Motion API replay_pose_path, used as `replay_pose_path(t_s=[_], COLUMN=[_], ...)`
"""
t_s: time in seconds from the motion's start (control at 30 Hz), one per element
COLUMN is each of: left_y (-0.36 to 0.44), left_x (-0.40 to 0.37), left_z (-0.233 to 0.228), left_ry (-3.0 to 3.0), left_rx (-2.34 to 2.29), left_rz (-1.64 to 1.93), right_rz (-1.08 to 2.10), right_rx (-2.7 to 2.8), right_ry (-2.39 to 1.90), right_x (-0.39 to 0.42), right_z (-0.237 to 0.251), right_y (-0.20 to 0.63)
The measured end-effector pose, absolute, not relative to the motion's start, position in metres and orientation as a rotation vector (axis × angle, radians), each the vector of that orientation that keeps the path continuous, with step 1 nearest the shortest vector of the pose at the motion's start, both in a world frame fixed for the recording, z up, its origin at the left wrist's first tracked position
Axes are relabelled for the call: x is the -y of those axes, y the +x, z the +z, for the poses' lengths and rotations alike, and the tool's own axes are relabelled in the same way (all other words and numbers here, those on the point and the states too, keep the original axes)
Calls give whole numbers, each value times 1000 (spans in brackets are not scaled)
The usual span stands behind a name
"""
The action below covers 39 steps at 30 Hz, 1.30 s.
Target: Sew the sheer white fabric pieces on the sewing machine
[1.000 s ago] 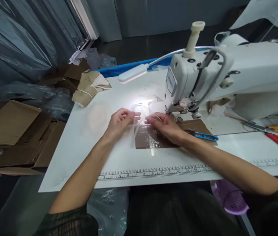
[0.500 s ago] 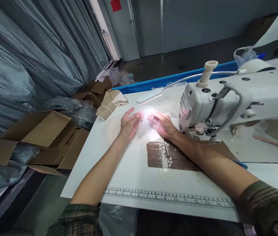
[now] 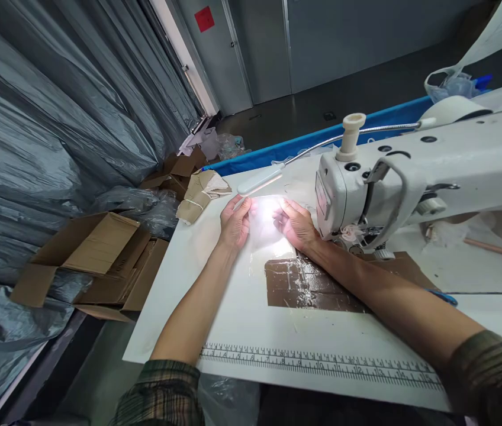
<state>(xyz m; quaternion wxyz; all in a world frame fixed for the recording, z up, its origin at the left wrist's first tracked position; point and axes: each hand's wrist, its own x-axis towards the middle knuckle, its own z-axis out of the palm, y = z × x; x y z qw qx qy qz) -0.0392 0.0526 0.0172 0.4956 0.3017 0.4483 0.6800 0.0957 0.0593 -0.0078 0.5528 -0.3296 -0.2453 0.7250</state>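
My left hand (image 3: 234, 223) and my right hand (image 3: 296, 225) are stretched out to the far part of the white table (image 3: 198, 307). They lie close together under the small lamp (image 3: 260, 180). Between them they hold a thin clear piece of film (image 3: 265, 220), pinched at its two sides; the lamp's glare washes out its shape. The white sewing machine (image 3: 411, 171) stands just right of my right hand. A brown taped patch (image 3: 308, 285) lies on the table below my right forearm.
A printed ruler strip (image 3: 322, 360) runs along the table's near edge. A tan tied bundle (image 3: 198, 194) lies at the far left corner. Blue-handled snips (image 3: 445, 297) peek out by my right arm. Open cardboard boxes (image 3: 91, 254) and grey plastic sheeting (image 3: 33, 148) fill the left.
Both hands moved away from the brown patch toward the lamp, carrying the clear film. My head lifted and turned left, showing more of the room.
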Motion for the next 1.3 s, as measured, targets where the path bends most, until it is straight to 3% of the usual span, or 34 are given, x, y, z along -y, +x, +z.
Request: replay_pose_path(t_s=[0.3, 0.6, 1.3], left_y=[-49, -40, -32], left_x=[-51, -33, -28], left_z=[16, 18, 15], left_ry=[757, 1071, 949], left_rx=[-1038, -1090, -1200], left_rz=[1652, 1165, 1312], right_rz=[1653, 1607, 1570], right_rx=[642, 750, 807], right_ry=[-821, -767, -768], right_x=[-61, -54, -50], right_z=[-11, -7, 1], right_y=[95, 93, 99])
